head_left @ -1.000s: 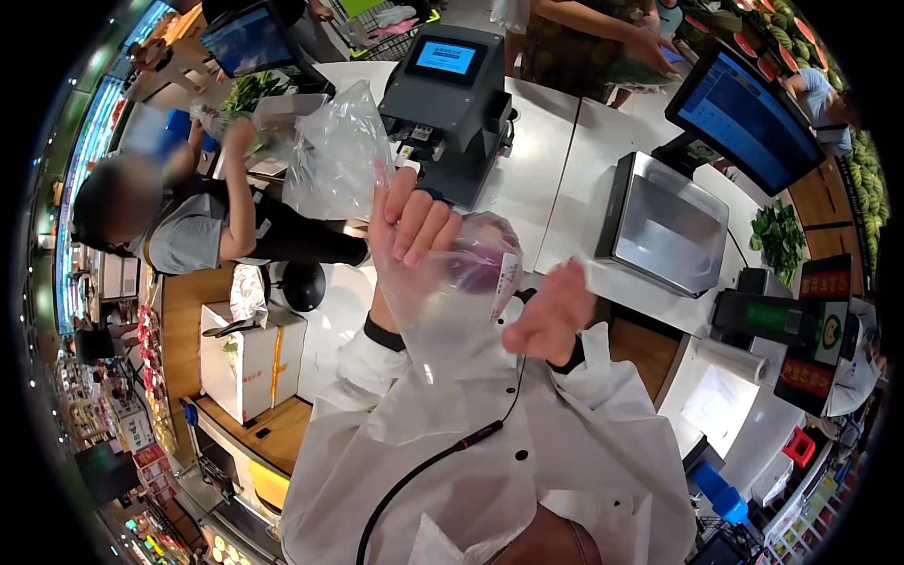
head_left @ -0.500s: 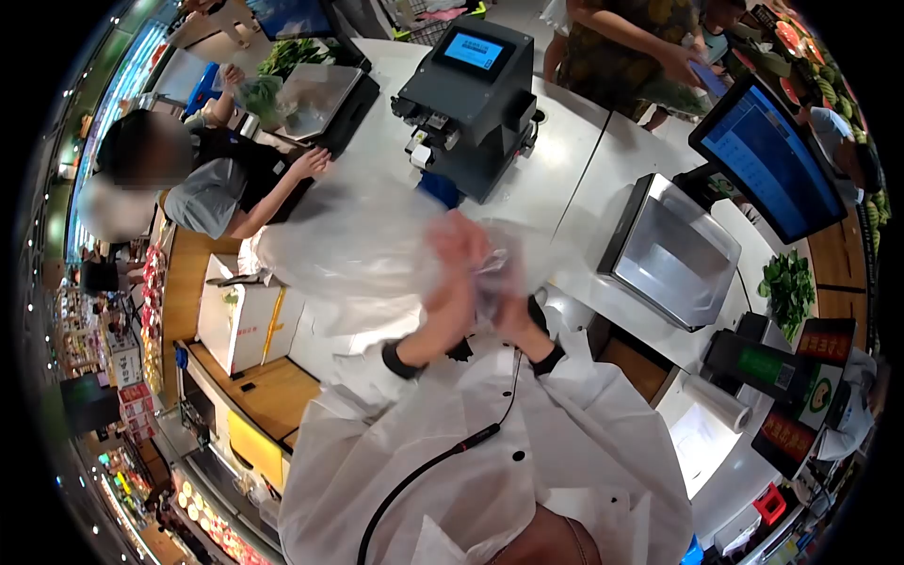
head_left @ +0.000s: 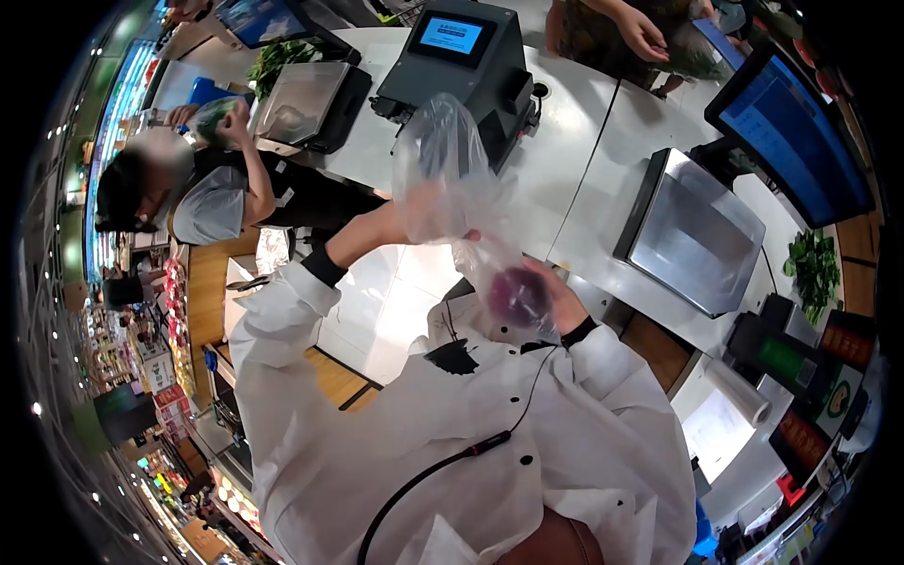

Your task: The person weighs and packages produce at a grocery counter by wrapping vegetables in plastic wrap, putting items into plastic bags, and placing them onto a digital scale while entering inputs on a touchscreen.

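A clear plastic bag (head_left: 443, 155) stands up over the counter, its neck twisted narrow above a round purple item (head_left: 519, 298) in its lower end. My left hand (head_left: 426, 215) grips the upper part of the bag, its fingers partly veiled by the plastic. Against the right side of the purple item, my right hand (head_left: 565, 299) curls round the bagged bulge; some of its fingers are hidden behind it. Just beyond the bag is a dark grey machine (head_left: 466, 56) with a lit blue screen.
A scale (head_left: 695, 235) and a monitor (head_left: 791, 132) stand on the white counter (head_left: 574, 122) at the right. Another scale (head_left: 301, 104) is at the upper left, near a co-worker (head_left: 212, 202) with a green bagged item. A person's hand (head_left: 643, 36) reaches in at the top.
My hands have come apart: the left moved left and up with the bag's upper part, the right moved right beside the purple item. The co-worker's near arm has risen.
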{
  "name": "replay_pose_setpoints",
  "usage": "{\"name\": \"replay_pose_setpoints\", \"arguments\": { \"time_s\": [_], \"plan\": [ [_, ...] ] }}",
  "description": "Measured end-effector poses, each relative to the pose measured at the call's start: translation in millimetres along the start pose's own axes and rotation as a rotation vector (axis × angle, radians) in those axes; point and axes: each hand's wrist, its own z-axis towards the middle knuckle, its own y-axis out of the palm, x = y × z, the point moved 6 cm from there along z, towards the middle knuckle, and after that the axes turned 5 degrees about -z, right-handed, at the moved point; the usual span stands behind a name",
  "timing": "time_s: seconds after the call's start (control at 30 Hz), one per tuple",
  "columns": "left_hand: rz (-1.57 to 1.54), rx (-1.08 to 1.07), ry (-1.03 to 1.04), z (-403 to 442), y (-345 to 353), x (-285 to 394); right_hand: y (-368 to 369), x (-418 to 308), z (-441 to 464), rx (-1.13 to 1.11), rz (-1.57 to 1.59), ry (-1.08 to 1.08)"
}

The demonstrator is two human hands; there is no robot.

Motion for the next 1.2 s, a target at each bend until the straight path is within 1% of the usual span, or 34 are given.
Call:
{"name": "replay_pose_setpoints", "arguments": {
  "time_s": [0.07,0.1,0.13,0.2,0.23,0.27,0.3,0.33,0.37,0.4,0.43,0.47,0.5,0.53,0.57,0.6,0.63,0.67,0.7,0.73,0.77,0.8,0.83,0.9,0.93,0.97,1.03,1.07,1.1,1.13,1.17,1.2],
  "plan": [
    [-0.037,0.232,-0.128,-1,-20,-20,1,0,19,-0.003,0.046,-0.069],
    [-0.042,0.229,-0.153,-3,-24,-35,12,-6,25,0.084,-0.031,-0.146],
    [-0.044,0.222,-0.143,-2,-29,-43,23,-19,40,0.049,-0.112,-0.184],
    [-0.015,0.349,-0.189,-6,-44,-58,45,-43,71,-0.012,-0.269,-0.267],
    [0.087,0.439,-0.123,-6,-51,-62,47,-46,84,0.044,-0.277,-0.200],
    [0.086,0.424,-0.125,-8,-52,-68,37,-47,102,0.070,-0.273,-0.168],
    [-0.069,0.479,-0.186,-12,-56,-79,27,-48,119,0.097,-0.268,-0.135],
    [-0.225,0.535,-0.251,-16,-58,-90,-7,-36,147,0.128,-0.063,-0.115],
    [-0.226,0.523,-0.258,-20,-55,-95,-28,-31,168,0.158,0.141,-0.093],
    [-0.114,0.591,-0.344,-30,-55,-102,-30,-34,182,0.156,0.158,-0.090],
    [0.002,0.657,-0.426,-39,-56,-105,-37,-35,195,0.238,0.108,-0.045],
    [0.002,0.641,-0.435,-41,-54,-106,-43,-34,206,0.319,0.059,0.003],
    [0.000,0.727,-0.441,-45,-56,-103,-48,-28,223,0.159,0.137,-0.032],
    [-0.001,0.818,-0.443,-49,-59,-103,-30,-31,219,0.159,0.149,-0.027],
    [-0.159,0.833,-0.443,-54,-55,-114,9,-42,205,0.133,0.226,-0.021],
    [-0.160,0.827,-0.455,-56,-55,-116,31,-47,200,0.107,0.304,-0.013],
    [-0.249,0.876,-0.515,-59,-57,-120,28,-55,216,0.006,0.191,-0.045],
    [-0.337,0.931,-0.574,-63,-58,-122,21,-58,229,0.006,0.194,-0.037],
    [-0.354,0.959,-0.656,-65,-59,-125,35,-68,231,0.117,0.164,-0.011],
    [-0.351,0.964,-0.665,-66,-60,-125,42,-74,237,0.228,0.130,0.018],
    [-0.377,0.997,-0.675,-68,-62,-128,38,-90,258,0.258,-0.178,-0.030],
    [-0.406,1.027,-0.685,-69,-62,-130,40,-88,260,0.256,-0.181,-0.026],
    [-0.409,1.031,-0.690,-70,-60,-130,48,-103,256,0.237,-0.369,-0.295],
    [-0.363,1.105,-0.689,-73,-60,-127,49,-118,260,0.209,-0.704,-0.607],
    [-0.365,1.108,-0.688,-75,-61,-128,53,-124,257,0.228,-0.854,-0.771],
    [-0.328,1.093,-0.705,-76,-62,-129,42,-117,268,0.189,-0.562,-0.538],
    [-0.297,1.084,-0.712,-82,-61,-131,55,-97,265,0.112,0.015,-0.070],
    [-0.137,1.021,-0.632,-83,-60,-129,54,-98,256,0.288,-0.124,-0.100],
    [0.018,0.954,-0.546,-79,-58,-125,12,-82,276,0.214,-0.102,-0.046],
    [0.011,0.956,-0.524,-76,-54,-122,-33,-70,295,0.141,-0.080,0.001],
    [0.223,0.887,-0.421,-69,-48,-104,8,-80,243,0.242,-0.313,-0.212],
    [0.427,0.813,-0.315,-61,-39,-85,-3,-65,235,0.157,-0.033,-0.056]
  ]
}}
